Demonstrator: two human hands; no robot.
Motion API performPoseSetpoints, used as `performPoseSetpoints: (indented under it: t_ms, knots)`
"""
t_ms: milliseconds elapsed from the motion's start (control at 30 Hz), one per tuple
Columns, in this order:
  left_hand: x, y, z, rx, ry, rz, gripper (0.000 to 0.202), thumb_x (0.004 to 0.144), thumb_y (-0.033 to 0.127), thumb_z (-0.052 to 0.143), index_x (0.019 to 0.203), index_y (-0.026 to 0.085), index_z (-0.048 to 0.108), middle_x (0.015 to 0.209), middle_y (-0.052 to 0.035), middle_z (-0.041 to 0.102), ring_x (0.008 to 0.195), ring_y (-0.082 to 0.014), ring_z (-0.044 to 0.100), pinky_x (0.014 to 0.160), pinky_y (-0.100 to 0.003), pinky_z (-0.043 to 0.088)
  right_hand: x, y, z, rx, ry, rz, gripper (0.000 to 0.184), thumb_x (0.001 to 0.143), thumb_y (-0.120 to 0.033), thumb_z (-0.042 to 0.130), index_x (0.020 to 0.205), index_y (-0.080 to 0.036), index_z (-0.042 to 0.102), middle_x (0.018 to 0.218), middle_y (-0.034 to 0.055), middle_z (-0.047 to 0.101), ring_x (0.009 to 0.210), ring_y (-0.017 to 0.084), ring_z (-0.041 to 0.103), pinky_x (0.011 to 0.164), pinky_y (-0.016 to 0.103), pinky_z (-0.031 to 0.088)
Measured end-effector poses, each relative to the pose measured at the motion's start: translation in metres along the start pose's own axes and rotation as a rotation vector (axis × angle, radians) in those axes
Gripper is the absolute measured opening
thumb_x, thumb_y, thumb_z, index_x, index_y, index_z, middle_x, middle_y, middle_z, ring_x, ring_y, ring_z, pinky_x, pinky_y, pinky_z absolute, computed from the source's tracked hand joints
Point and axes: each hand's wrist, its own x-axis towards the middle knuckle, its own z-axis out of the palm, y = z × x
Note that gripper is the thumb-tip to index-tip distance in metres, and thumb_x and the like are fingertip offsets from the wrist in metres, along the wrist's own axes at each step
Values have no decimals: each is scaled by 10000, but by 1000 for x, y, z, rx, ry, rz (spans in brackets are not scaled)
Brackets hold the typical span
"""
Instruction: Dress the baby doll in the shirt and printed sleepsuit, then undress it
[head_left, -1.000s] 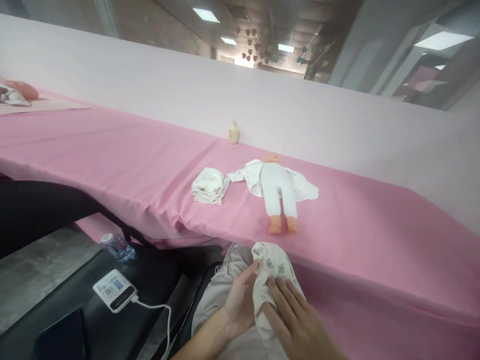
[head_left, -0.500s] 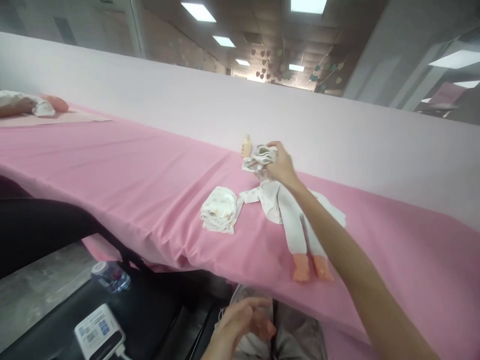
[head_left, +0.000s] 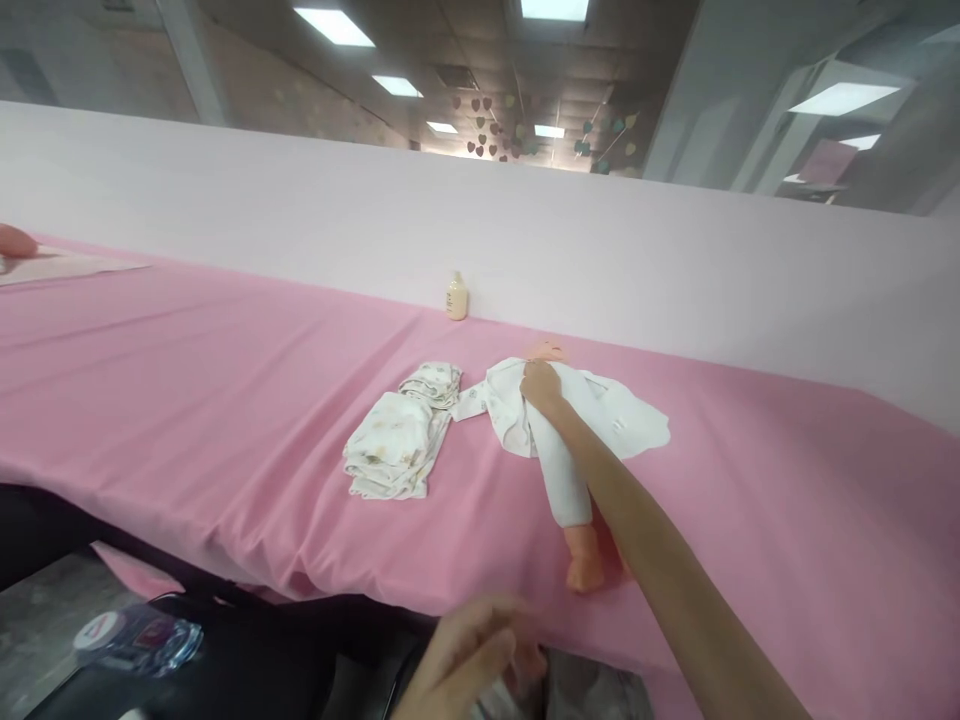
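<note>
A baby doll (head_left: pixel 566 495) in white clothes lies on the pink-covered table, its feet toward me and its head partly hidden. Over its chest, my right hand (head_left: pixel 540 385) is closed on the white baby top (head_left: pixel 510 405), near the collar; the fingertips are hidden. A printed sleeve of that top stretches left. Beside it lie a folded printed cloth bundle (head_left: pixel 394 440) and a smaller folded printed garment (head_left: pixel 433 382), which touch. My left hand (head_left: pixel 476 655), blurred, hangs above my lap by the table edge, fingers loosely apart and holding nothing.
A pale yellow pump bottle (head_left: pixel 457 298) stands against the white partition (head_left: pixel 300 220). Part of another doll (head_left: pixel 16 242) shows at the far left. On a black chair at lower left lies a plastic water bottle (head_left: pixel 139 640). The pink cloth (head_left: pixel 247 400) has folds.
My right hand has let go of the small printed garment, now beside the folded bundle, and has come down onto the doll's top. The left hand stays low. The view has shifted.
</note>
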Motion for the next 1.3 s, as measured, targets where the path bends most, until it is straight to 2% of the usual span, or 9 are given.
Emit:
performPoseSetpoints:
  t_ms: [100, 233, 367, 467, 600, 800, 1033, 1167, 1300]
  knots:
    - [53, 41, 6, 194, 164, 326, 272, 812, 441, 522, 858, 218, 672, 924, -55, 659, 858, -206, 593, 808, -314, 446, 1, 14, 1, -44, 11, 13, 360, 816, -137, 396, 1137, -63, 540, 1169, 185, 545, 1096, 252, 489, 910, 320, 366]
    - [176, 59, -3, 517, 530, 586, 251, 819, 244, 482, 1041, 207, 592, 1123, -62, 603, 1093, -213, 513, 964, -344, 380, -1, 11, 5, -100, -48, -64, 356, 826, -173, 402, 1136, -122, 570, 1164, 144, 568, 1096, 246, 481, 957, 349, 312]
    - [280, 43, -30, 838, 740, 413, 352, 847, 233, 451, 1183, 142, 503, 1253, -129, 524, 1229, -239, 412, 1075, -415, 245, -1, 6, 12, -156, -108, -146, 381, 858, -236, 410, 1212, -218, 548, 1339, 100, 462, 1233, 275, 355, 1020, 425, 198]
    - [314, 31, -43, 834, 874, 260, 390, 894, 364, 399, 1220, 164, 474, 1373, -110, 430, 1332, -240, 280, 1118, -474, 107, 9, 3, 18, -199, -159, -113, 439, 854, -250, 428, 1287, -207, 490, 1368, 112, 438, 1253, 293, 324, 1015, 458, 186]
    - [326, 24, -50, 866, 916, 260, 373, 905, 413, 361, 1202, 230, 493, 1403, -46, 408, 1355, -199, 241, 1128, -459, 76, 21, -3, 25, -230, -177, -28, 449, 875, -254, 385, 1307, -165, 469, 1352, 127, 455, 1271, 303, 291, 1034, 492, 145]
    - [329, 22, -59, 954, 881, 265, 462, 879, 505, 364, 1253, 259, 476, 1409, -23, 404, 1361, -220, 220, 1113, -471, 126, 9, 0, 23, -171, -94, 90, 424, 887, -245, 335, 1292, -258, 458, 1364, 92, 425, 1288, 317, 244, 990, 683, 27]
    - [321, 14, -52, 1232, 655, 351, 563, 841, 511, 404, 1362, 300, 361, 1423, -46, 378, 1342, -276, 241, 1087, -550, 105, -22, 30, 9, -54, 75, 215, 446, 805, -227, 488, 1245, -294, 459, 1349, 91, 408, 1237, 323, 285, 929, 736, 71]
    - [314, 13, -41, 1275, 654, 351, 509, 854, 402, 409, 1356, 328, 359, 1386, -72, 417, 1297, -293, 307, 1045, -623, 108, -36, 41, 0, -42, 85, 216, 534, 773, -220, 528, 1285, -307, 399, 1376, 88, 384, 1244, 328, 274, 929, 722, 135]
    - [305, 14, -36, 1267, 645, 374, 479, 881, 317, 381, 1359, 321, 360, 1371, -84, 437, 1254, -272, 372, 1036, -596, 177, -43, 45, -6, 19, 92, 205, 531, 777, -173, 513, 1286, -282, 411, 1365, 97, 393, 1257, 338, 248, 949, 681, 163]
